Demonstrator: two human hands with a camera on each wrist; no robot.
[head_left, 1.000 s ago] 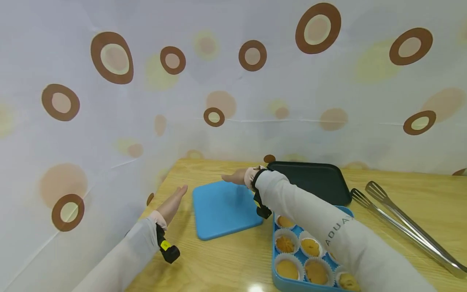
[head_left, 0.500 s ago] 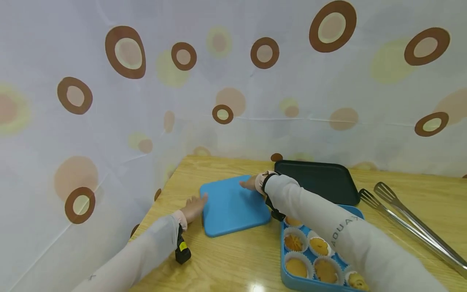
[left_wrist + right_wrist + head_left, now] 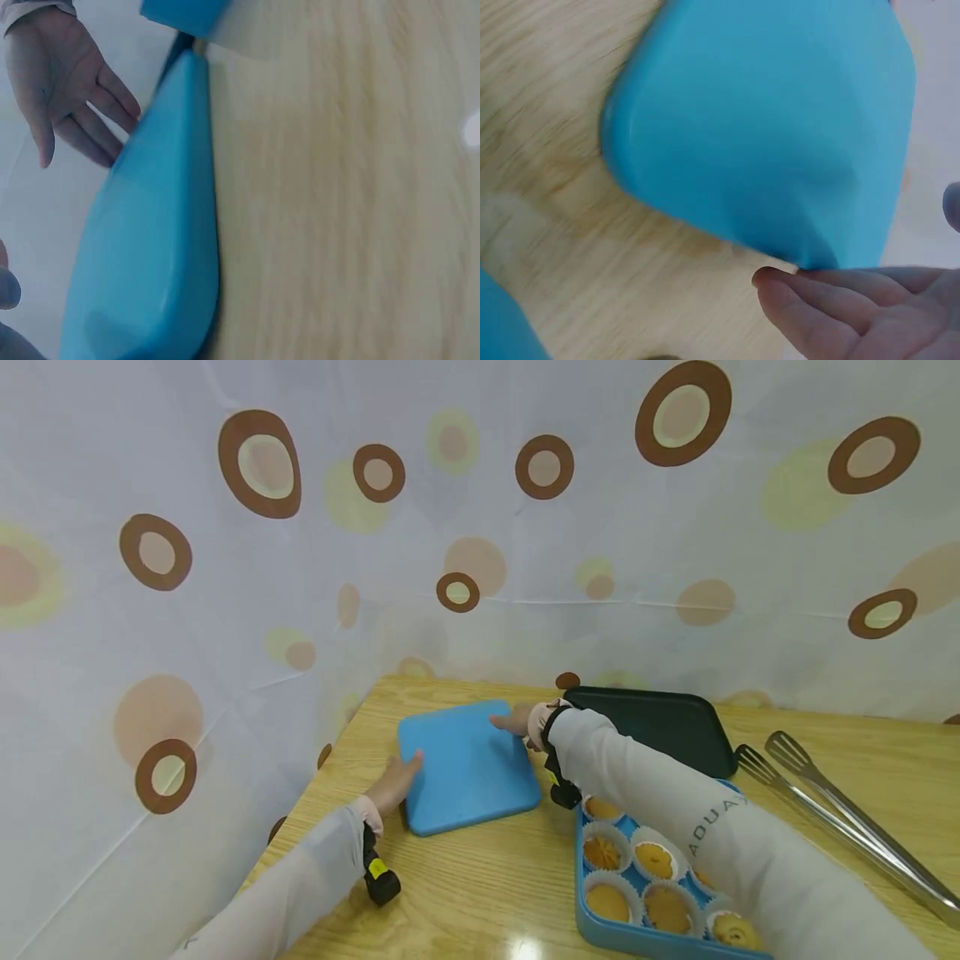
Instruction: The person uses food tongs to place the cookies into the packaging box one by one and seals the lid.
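A flat blue lid (image 3: 467, 768) with rounded corners lies between both hands, tilted, its far side higher in the left wrist view. My left hand (image 3: 393, 783) holds its left edge, the thumb on top and the other fingers hidden by the lid. At the far right corner my right hand (image 3: 516, 720) grips the edge. Its fingers (image 3: 840, 296) reach under the rim in the right wrist view, while its thumb lies over the top in the head view. Near the right forearm stands a blue box (image 3: 637, 943) of small pastries (image 3: 607, 902) in white paper cups.
Behind the box is a black tray (image 3: 660, 727). Long metal tongs (image 3: 847, 827) lie on the wooden table (image 3: 480, 893) at the right. A patterned cloth (image 3: 480, 510) hangs along the back and left. The right sleeve covers part of the box.
Both hands have come to the lid's edges and taken hold of it. Over the last half second the lid has shifted left and away, and its far side has risen.
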